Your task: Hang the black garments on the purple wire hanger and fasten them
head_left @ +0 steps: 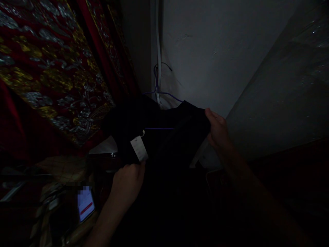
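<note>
A black garment (164,147) hangs on a purple wire hanger (160,91) against a pale wall. A white tag (139,148) dangles near its left side. My left hand (128,181) is closed on the garment's fabric just below the tag. My right hand (217,128) pinches the garment's right shoulder edge. The scene is very dark and the lower part of the garment is lost in shadow.
Red fabric with gold and silver embroidery (56,68) hangs at the left. A lit phone screen (85,204) lies at the lower left among dim clutter. A grey slanted surface (282,96) fills the right.
</note>
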The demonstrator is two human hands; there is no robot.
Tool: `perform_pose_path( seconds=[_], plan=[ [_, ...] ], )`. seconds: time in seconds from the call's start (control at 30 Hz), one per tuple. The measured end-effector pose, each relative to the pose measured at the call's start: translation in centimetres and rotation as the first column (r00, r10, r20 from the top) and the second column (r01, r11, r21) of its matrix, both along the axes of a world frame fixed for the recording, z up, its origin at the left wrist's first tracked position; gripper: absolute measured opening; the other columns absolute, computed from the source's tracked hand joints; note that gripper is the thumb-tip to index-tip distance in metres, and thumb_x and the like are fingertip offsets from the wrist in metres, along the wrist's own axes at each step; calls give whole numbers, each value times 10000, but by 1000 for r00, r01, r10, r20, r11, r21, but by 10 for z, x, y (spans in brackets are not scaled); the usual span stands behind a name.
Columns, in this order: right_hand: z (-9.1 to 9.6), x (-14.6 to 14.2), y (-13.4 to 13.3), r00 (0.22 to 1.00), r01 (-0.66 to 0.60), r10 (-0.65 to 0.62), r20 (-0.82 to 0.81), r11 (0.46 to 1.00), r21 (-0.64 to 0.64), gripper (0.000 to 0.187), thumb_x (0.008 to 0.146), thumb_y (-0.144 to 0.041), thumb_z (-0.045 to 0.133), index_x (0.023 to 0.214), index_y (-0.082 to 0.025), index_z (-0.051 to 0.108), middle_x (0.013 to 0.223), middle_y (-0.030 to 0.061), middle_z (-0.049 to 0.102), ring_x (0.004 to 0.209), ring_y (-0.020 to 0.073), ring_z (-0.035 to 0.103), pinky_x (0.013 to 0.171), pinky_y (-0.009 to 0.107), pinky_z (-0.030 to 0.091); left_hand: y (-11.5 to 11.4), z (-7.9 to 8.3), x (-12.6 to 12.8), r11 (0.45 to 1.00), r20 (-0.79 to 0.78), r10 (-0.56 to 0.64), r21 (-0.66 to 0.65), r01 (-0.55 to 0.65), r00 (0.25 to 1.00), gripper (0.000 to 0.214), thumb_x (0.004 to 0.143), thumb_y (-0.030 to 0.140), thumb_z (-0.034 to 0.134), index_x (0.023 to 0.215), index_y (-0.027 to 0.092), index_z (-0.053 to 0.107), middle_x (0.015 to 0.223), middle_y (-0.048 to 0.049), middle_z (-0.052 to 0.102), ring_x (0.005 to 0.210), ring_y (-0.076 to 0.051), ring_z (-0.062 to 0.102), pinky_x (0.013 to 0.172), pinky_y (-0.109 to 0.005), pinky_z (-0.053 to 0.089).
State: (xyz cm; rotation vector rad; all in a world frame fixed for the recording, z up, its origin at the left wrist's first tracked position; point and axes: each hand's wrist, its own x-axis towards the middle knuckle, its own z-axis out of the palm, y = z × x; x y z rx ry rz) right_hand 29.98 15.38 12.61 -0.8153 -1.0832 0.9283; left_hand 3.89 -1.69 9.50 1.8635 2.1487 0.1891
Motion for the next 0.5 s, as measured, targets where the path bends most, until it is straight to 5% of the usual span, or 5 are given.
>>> perform_pose_path(
  seconds=[0.23, 0.33, 0.43, 0.5],
  plan=[
    [-11, 1, 7, 1000, -19, 20, 8, 999, -45, 360, 751, -588, 764, 842, -247, 692, 929, 61, 759, 1014, 290, 710, 845, 406, 588, -18, 0, 7, 960, 74, -257, 139, 245, 964, 372, 1024, 404, 409, 906, 213, 705, 955, -107, 743, 993, -328, 666, 941, -552, 411],
    [-21, 1, 4, 981, 177, -178, 82, 984, 22, 305, 750, -507, 774, 904, -261, 680, 1055, 52, 737, 1076, 273, 673, 957, 416, 533, -21, -3, 16, 936, 87, -320, 182, 300, 944, 242, 988, 289, 486, 900, 224, 702, 937, -83, 723, 1004, -328, 640, 937, -579, 437],
    [-37, -9, -26, 881, 418, -448, 154, 888, 190, 371, 766, -406, 773, 1079, -261, 636, 1253, 65, 653, 1176, 265, 602, 1021, 428, 478, -17, -17, 28, 888, 213, -394, 339, 310, 894, 193, 971, 208, 500, 920, 222, 685, 979, -84, 682, 974, -278, 637, 890, -488, 523],
    [-55, -24, -64, 897, 354, -385, 217, 920, 168, 242, 868, -421, 679, 1031, -248, 632, 1102, 65, 677, 1047, 248, 639, 943, 411, 508, -13, -32, 37, 834, 283, -415, 499, 236, 865, 119, 940, 190, 555, 900, 221, 662, 1114, -103, 639, 1065, -276, 624, 917, -468, 546]
  ],
)
